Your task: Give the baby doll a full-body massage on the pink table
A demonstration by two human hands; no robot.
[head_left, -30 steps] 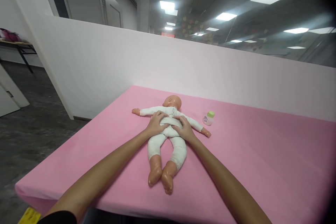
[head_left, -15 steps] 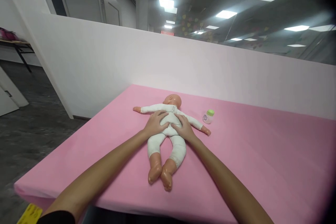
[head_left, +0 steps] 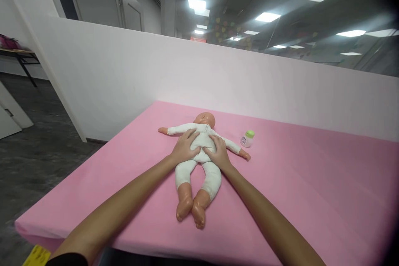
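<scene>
Here's the doll [head_left: 204,140], stretched out on the pink-covered bench [head_left: 296,183], and uneven pressure is the danger: push harder on one side and its soft-looking body could skew, swinging an arm into the bottle [head_left: 247,139] (awfully near, that one); the left hand [head_left: 186,147] and right hand [head_left: 220,153] lie spread open, cupping either side of its torso, thumbs angled in toward the middle
</scene>
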